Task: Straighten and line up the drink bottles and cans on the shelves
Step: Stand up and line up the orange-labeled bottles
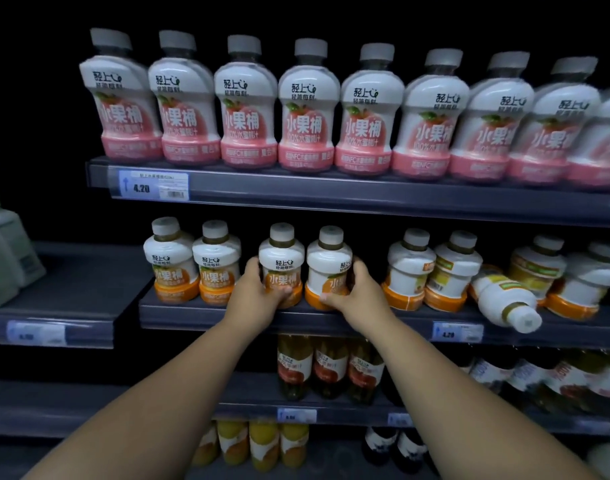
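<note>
The middle shelf [179, 315] carries orange-labelled bottles [170, 261] along its front edge. At the shelf's centre the left hand [258, 289] curls round a front-facing bottle [281, 261], the right hand [357, 292] round a turned bottle [327, 268], likely to twist its label forward. Rightward on the shelf lies a toppled bottle [504, 299].

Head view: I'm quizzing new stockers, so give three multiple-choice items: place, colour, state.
1. Where lies the toppled white plastic bottle with yellow label? A floor; B middle shelf, right of the right hand; C lowest shelf.
2. What colour are the bases of the top shelf's white grey-capped bottles? A pink; B green; C blue.
3. What are the left hand and right hand doing? A hanging idle; B each gripping an orange-based white bottle; C touching price tags.
B: it lies on its side there. A: pink bands show. B: fingers curl round both bottles.
</note>
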`<state>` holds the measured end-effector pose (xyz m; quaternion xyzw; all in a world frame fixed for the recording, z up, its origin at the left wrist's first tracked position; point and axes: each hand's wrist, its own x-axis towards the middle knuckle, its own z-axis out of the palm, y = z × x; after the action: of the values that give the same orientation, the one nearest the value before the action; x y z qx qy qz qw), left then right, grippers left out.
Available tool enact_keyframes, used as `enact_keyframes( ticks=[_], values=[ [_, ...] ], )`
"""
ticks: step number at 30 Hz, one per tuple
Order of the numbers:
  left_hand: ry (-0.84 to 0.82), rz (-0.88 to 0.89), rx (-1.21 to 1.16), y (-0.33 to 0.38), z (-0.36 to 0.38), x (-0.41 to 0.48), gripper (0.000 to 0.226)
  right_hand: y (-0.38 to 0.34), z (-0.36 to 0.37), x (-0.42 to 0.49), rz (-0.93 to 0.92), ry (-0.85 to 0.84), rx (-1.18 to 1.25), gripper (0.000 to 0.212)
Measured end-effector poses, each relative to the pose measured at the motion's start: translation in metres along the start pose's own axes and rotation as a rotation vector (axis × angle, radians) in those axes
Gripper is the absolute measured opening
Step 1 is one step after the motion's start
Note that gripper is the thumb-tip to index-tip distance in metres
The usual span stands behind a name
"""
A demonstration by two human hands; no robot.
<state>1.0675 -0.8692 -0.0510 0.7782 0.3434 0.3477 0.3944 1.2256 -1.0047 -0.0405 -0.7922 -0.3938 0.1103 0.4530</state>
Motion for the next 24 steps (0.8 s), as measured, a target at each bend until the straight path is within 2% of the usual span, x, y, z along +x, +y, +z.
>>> enact_keyframes(
  ticks=[5, 9, 13, 24],
  values=[
    [0.040, 0.067, 0.090, -0.003, -0.006, -0.001, 0.050, -0.001, 0.013, 0.001, 0.022, 0.035, -0.073, 0.059],
    [0.087, 0.063, 0.138, -0.009, -0.016, -0.010, 0.058, -0.004, 0.015, 0.001, 0.022, 0.054, -0.100, 0.061],
    [0.062, 0.053, 0.128, -0.014, -0.028, -0.017, 0.062, -0.012, 0.026, 0.001, 0.019, 0.079, -0.134, 0.066],
    [0.052, 0.052, 0.135, -0.014, -0.047, -0.033, 0.045, -0.018, 0.040, 0.000, -0.002, 0.066, -0.112, 0.074]
  ],
)
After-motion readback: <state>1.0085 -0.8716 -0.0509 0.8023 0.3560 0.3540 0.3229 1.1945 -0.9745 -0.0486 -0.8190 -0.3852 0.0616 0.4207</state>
